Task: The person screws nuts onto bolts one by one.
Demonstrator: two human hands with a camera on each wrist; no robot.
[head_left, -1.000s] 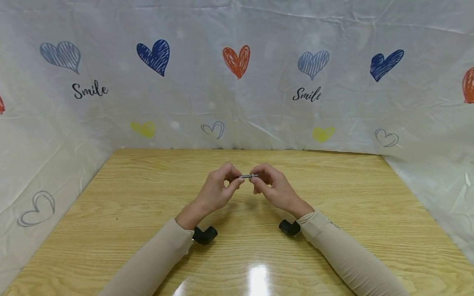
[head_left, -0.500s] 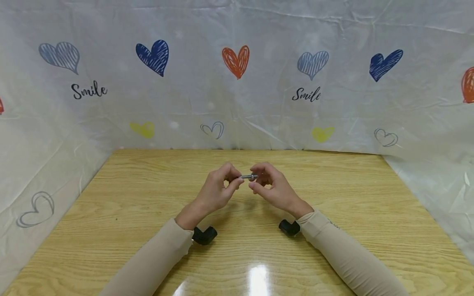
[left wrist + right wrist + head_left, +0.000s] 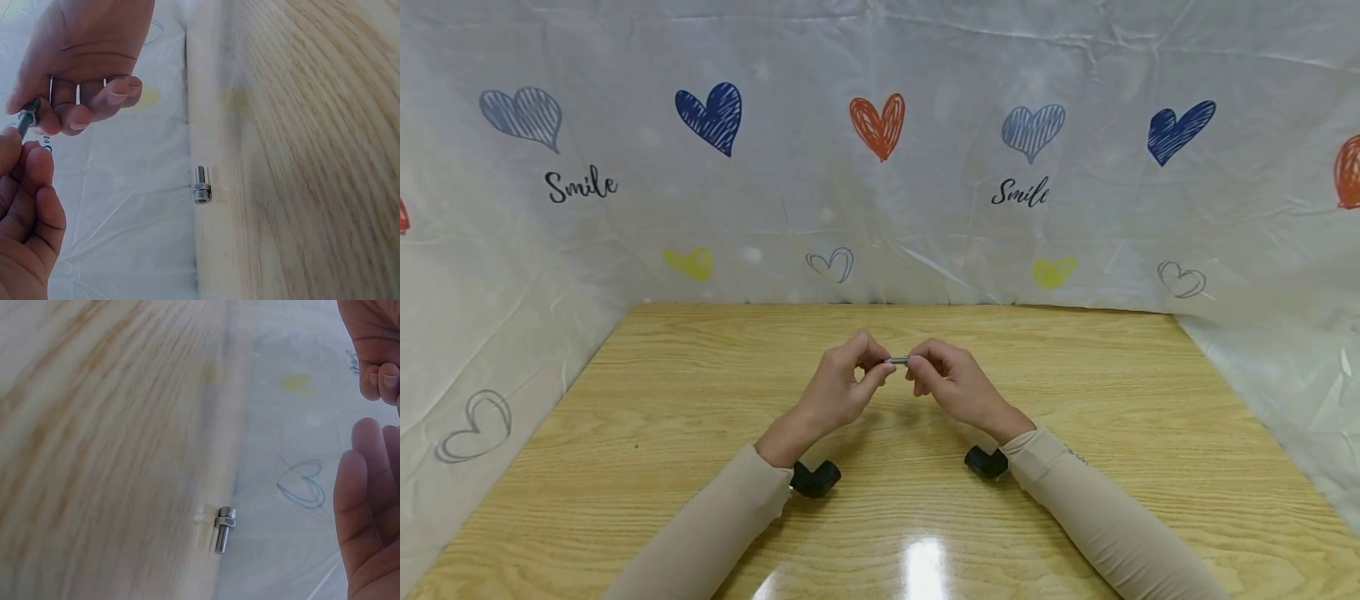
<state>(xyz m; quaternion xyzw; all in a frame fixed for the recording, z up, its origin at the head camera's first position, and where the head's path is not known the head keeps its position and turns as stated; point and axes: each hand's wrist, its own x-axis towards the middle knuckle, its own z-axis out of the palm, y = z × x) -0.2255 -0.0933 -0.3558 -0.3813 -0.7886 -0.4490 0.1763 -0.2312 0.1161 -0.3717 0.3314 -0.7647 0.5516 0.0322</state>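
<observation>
My left hand (image 3: 842,379) pinches one end of a small metal bolt (image 3: 898,361), held roughly level above the table. On the other end, the thumb and forefinger of my right hand (image 3: 951,379) hold a nut (image 3: 28,115) on the thread, its far tip showing dark in the left wrist view. The remaining right fingers curl loosely. In the right wrist view the pinched bolt is out of frame. A second bolt (image 3: 201,185), with a nut near its socket head, lies on the table in both wrist views; I cannot make it out in the head view.
The wooden table (image 3: 700,500) runs back to a white plastic sheet (image 3: 940,217) printed with hearts and "Smile". This sheet also lines both sides. Black devices (image 3: 816,479) sit at my wrists under beige sleeves (image 3: 715,525).
Half a second ago my right thumb and forefinger stood apart around the nut; now they pinch it again and cover the bolt's right end. My left hand has stayed in place.
</observation>
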